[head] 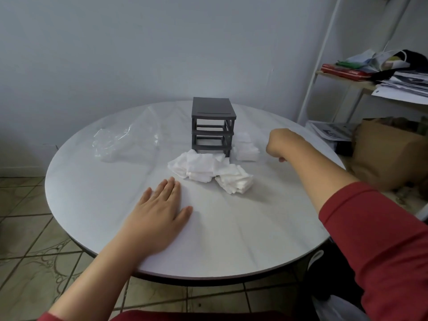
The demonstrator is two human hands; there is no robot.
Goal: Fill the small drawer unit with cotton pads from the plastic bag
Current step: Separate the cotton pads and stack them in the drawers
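round white table (231,228) | shelf (347,83): papers (403,85) | cardboard box (389,154) | tiled floor (27,228)

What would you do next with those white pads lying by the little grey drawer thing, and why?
Probably reach the left hand, flat on the table, forward to the cotton pads piled before the drawer unit. They lie loose outside it, the plastic bag looks emptied, and the right hand looks fisted.

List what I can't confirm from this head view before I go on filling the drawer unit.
- Right hand: curled with its back to the camera, so its fingers and anything they hold are hidden.
- Drawer unit: the frame's slots look empty; no drawers are visible, and its base is covered by the cotton pads.
- Plastic bag: clear and crumpled; I cannot tell whether pads remain inside.
- Left hand: flat on the table, palm hidden.
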